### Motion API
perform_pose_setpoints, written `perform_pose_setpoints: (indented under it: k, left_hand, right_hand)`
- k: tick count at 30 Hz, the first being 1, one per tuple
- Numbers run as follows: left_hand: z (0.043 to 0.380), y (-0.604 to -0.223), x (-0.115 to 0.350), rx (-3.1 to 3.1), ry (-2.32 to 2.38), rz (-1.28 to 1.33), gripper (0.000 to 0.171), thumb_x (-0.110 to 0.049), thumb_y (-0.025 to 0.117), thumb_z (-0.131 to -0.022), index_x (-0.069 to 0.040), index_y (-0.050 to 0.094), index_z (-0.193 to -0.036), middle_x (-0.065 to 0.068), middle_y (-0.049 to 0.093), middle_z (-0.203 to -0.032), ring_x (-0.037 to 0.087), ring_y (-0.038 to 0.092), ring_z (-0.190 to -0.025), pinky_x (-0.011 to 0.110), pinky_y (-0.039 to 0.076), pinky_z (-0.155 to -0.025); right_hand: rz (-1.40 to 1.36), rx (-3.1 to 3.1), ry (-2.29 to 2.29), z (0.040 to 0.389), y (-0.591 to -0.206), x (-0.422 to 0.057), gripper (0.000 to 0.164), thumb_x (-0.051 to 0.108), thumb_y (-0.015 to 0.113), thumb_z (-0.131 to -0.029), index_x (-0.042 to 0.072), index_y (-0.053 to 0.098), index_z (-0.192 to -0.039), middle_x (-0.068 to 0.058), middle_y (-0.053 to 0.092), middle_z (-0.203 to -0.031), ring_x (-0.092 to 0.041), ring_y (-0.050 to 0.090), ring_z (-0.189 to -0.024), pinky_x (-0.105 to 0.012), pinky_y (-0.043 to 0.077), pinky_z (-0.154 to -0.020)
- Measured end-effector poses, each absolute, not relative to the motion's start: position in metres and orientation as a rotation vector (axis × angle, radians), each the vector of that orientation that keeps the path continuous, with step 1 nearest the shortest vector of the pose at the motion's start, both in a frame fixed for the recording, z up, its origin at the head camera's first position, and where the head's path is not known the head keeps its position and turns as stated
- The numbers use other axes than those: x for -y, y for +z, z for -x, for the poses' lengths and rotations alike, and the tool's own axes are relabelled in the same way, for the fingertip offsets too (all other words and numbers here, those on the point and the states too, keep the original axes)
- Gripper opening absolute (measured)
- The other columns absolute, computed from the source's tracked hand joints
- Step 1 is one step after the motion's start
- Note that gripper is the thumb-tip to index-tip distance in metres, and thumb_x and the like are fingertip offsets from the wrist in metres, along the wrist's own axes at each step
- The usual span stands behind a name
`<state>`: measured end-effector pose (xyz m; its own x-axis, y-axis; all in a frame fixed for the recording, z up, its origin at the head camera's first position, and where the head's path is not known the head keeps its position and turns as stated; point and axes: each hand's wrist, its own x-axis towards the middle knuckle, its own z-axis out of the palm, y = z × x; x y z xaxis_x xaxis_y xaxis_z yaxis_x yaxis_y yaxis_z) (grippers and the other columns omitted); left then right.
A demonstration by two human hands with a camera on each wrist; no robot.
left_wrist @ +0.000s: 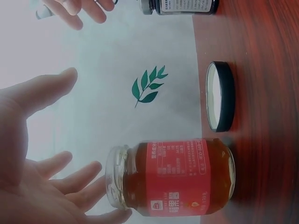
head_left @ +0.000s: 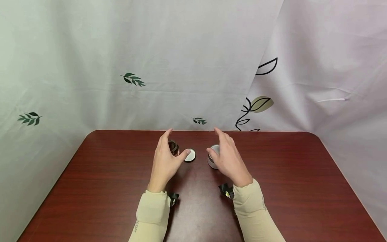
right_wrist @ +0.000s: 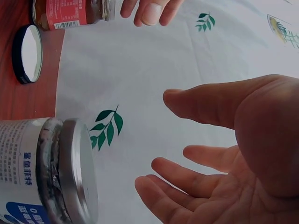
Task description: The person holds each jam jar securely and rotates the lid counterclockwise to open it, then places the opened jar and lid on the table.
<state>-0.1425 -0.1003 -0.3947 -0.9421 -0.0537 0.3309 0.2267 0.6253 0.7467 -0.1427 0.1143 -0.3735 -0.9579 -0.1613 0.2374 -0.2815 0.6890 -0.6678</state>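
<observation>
An opened glass jam jar (left_wrist: 177, 177) with a red label stands upright on the table, its mouth uncovered. My left hand (head_left: 165, 159) hovers just above and beside it, fingers spread, holding nothing. Between the two jars lies a dark-rimmed lid (head_left: 190, 155), its white inside facing up. A second jar (right_wrist: 28, 172) with a white and blue label stands to the right, with a silver lid (right_wrist: 77, 172) on it. My right hand (head_left: 228, 158) is over this jar with thumb and fingers apart, gripping nothing, and partly covers it in the head view.
The dark red wooden table (head_left: 105, 181) has rounded far corners. Behind it hangs a pale curtain (head_left: 187, 60) with leaf prints. Black straps with small devices (head_left: 226, 191) sit at both wrists, below the light sleeves.
</observation>
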Motion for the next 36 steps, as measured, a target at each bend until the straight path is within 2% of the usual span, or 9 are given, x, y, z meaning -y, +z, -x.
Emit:
perform_pose_setpoints:
  k: [14, 19, 21, 26, 29, 31, 33, 35, 36]
  left_hand:
    - [0.139, -0.389, 0.098, 2.481, -1.200, 0.196, 0.086, -0.023, 0.086, -0.079, -0.010, 0.040, -0.150, 0.010, 0.048, -0.137, 0.030, 0.053, -0.099, 0.043, 0.042, -0.101]
    - [0.139, -0.387, 0.095, 2.473, -1.173, 0.224, 0.084, -0.020, 0.086, -0.078, -0.008, 0.043, -0.149, 0.011, 0.047, -0.145, 0.030, 0.050, -0.120, 0.046, 0.039, -0.105]
    - [0.138, -0.387, 0.094, 2.469, -1.162, 0.239, 0.083, -0.019, 0.086, -0.078, -0.007, 0.043, -0.148, 0.013, 0.047, -0.148, 0.029, 0.047, -0.130, 0.047, 0.033, -0.112]
    - [0.138, -0.386, 0.091, 2.456, -1.165, 0.282, 0.083, -0.014, 0.086, -0.077, -0.005, 0.043, -0.148, 0.014, 0.047, -0.147, 0.028, 0.044, -0.137, 0.041, 0.015, -0.121]
    - [0.138, -0.388, 0.089, 2.446, -1.176, 0.298, 0.082, -0.013, 0.086, -0.077, -0.005, 0.044, -0.147, 0.012, 0.049, -0.142, 0.026, 0.057, -0.108, 0.039, 0.016, -0.121]
    - [0.138, -0.388, 0.087, 2.441, -1.179, 0.307, 0.082, -0.013, 0.087, -0.077, -0.005, 0.044, -0.147, 0.012, 0.050, -0.139, 0.025, 0.055, -0.087, 0.040, 0.018, -0.121]
    - [0.138, -0.389, 0.085, 2.439, -1.173, 0.319, 0.082, -0.013, 0.087, -0.077, -0.005, 0.045, -0.147, 0.013, 0.050, -0.140, 0.027, 0.056, -0.088, 0.043, 0.020, -0.120]
    - [0.137, -0.390, 0.083, 2.442, -1.167, 0.327, 0.082, -0.014, 0.087, -0.077, -0.005, 0.045, -0.147, 0.013, 0.050, -0.143, 0.029, 0.059, -0.106, 0.046, 0.028, -0.117]
    - [0.137, -0.390, 0.081, 2.446, -1.164, 0.328, 0.081, -0.015, 0.087, -0.077, -0.005, 0.045, -0.146, 0.012, 0.049, -0.145, 0.029, 0.056, -0.117, 0.048, 0.032, -0.114]
  right_hand:
    - [-0.342, 2.808, 1.116, 0.142, -0.370, -0.119, 0.075, 0.014, 0.073, -0.090, 0.001, 0.034, -0.153, -0.021, 0.043, -0.149, -0.037, 0.040, -0.136, -0.049, 0.043, -0.101]
    - [-0.338, 2.823, 1.109, 0.143, -0.371, -0.121, 0.076, 0.013, 0.074, -0.088, 0.001, 0.035, -0.152, -0.022, 0.042, -0.149, -0.038, 0.039, -0.137, -0.049, 0.042, -0.103]
    - [-0.333, 2.828, 1.110, 0.144, -0.371, -0.122, 0.076, 0.014, 0.074, -0.088, 0.001, 0.036, -0.152, -0.022, 0.043, -0.149, -0.038, 0.039, -0.137, -0.049, 0.041, -0.103]
    - [-0.339, 2.823, 1.103, 0.144, -0.372, -0.124, 0.073, 0.018, 0.073, -0.090, 0.001, 0.037, -0.151, -0.022, 0.044, -0.148, -0.038, 0.039, -0.136, -0.049, 0.040, -0.105]
    - [-0.346, 2.822, 1.091, 0.144, -0.373, -0.125, 0.071, 0.019, 0.073, -0.091, 0.001, 0.038, -0.151, -0.022, 0.044, -0.147, -0.038, 0.040, -0.136, -0.050, 0.040, -0.105]
    - [-0.347, 2.823, 1.083, 0.144, -0.373, -0.126, 0.070, 0.018, 0.073, -0.091, 0.000, 0.039, -0.150, -0.022, 0.045, -0.147, -0.038, 0.040, -0.135, -0.050, 0.041, -0.104]
    - [-0.346, 2.824, 1.075, 0.144, -0.373, -0.126, 0.070, 0.018, 0.074, -0.091, 0.000, 0.040, -0.149, -0.022, 0.045, -0.147, -0.039, 0.040, -0.135, -0.050, 0.041, -0.104]
    - [-0.344, 2.827, 1.069, 0.144, -0.373, -0.126, 0.070, 0.017, 0.074, -0.090, 0.000, 0.040, -0.149, -0.022, 0.046, -0.146, -0.039, 0.040, -0.135, -0.050, 0.041, -0.104]
    - [-0.342, 2.828, 1.067, 0.144, -0.373, -0.127, 0.071, 0.017, 0.074, -0.090, 0.000, 0.040, -0.149, -0.022, 0.046, -0.146, -0.039, 0.040, -0.136, -0.050, 0.040, -0.105]
